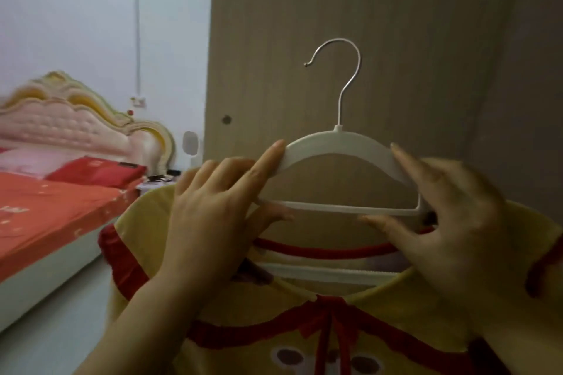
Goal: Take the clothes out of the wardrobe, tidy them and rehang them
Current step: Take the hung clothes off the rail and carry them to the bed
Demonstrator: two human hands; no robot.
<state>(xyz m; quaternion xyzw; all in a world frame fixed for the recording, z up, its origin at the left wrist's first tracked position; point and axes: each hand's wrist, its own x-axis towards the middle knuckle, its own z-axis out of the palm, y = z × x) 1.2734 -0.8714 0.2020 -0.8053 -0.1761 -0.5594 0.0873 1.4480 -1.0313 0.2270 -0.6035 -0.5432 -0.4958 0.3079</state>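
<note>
Left hand [213,207] and right hand [451,216] clasp either end of a white hanger [338,143] just above the near yellow garment [396,329], apparently mid-rehanging; next, its arms must slip inside the neckline.

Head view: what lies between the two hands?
In the head view, the white hanger bridges the gap, left hand and right hand each gripping one end, above the yellow garment.

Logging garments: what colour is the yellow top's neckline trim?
Red; the neckline trim shows best in the head view.
</note>
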